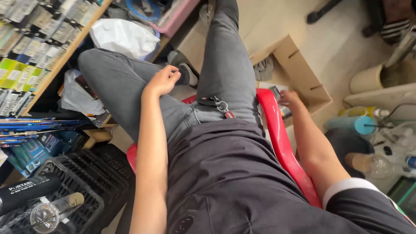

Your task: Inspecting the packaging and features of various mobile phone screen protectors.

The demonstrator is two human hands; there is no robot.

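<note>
A left hand [162, 81] rests loosely curled, knuckles up, on the raised left knee of grey jeans [117, 82], holding nothing. A right hand [289, 99] reaches down past the rim of a red plastic chair [277, 130], its fingers on or just beside a small dark packet [277, 93] with a pale printed face, lying tilted beside an open cardboard box [299, 71] on the floor. Whether the fingers grip the packet cannot be told.
</note>
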